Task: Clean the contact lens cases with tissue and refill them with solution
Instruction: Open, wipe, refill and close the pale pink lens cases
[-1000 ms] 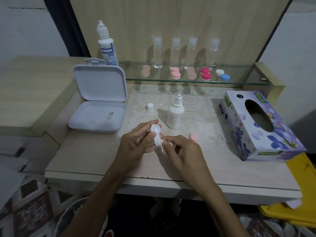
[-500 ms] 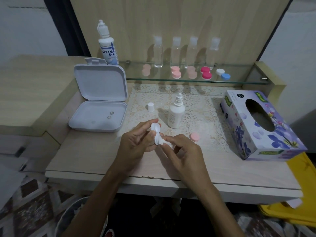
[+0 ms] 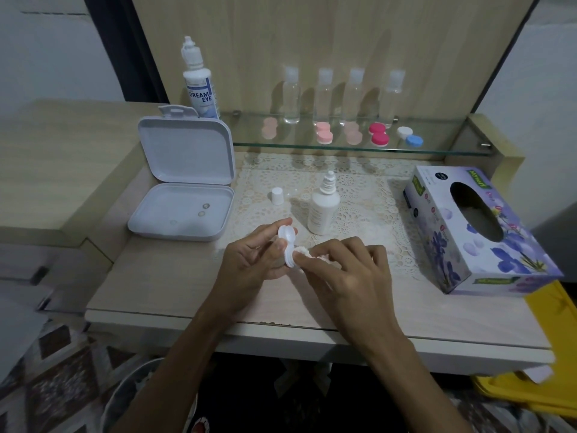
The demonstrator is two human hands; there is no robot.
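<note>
Over the near edge of the table (image 3: 187, 295) I have both hands together. My left hand (image 3: 249, 264) grips the white lens case (image 3: 288, 246) — fingers curled behind it, thumb on its front — and holds it tilted on edge above the tabletop, its two open wells facing right. My right hand (image 3: 349, 273) pinches a small wad of tissue (image 3: 304, 252) between thumb and fingertips and presses it into the lower well; the other fingers curl over the wad, so I cannot tell how much tissue is bunched beneath them.

Just behind the hands, on the lace mat (image 3: 359, 195), stands the small solution bottle (image 3: 323, 210), uncapped, with its white cap (image 3: 277, 195) upright to the left. Further left lies an open white box (image 3: 184, 210), lid raised, with two small lenses (image 3: 203, 210) in its tray. At the right edge sits the tissue box (image 3: 477, 232), floral — its slot facing up. On the glass shelf (image 3: 437, 148) behind stand a large solution bottle (image 3: 199, 85), four clear bottles (image 3: 340, 98) and a row of capped lens cases (image 3: 340, 135) in pink, red, white and blue.
</note>
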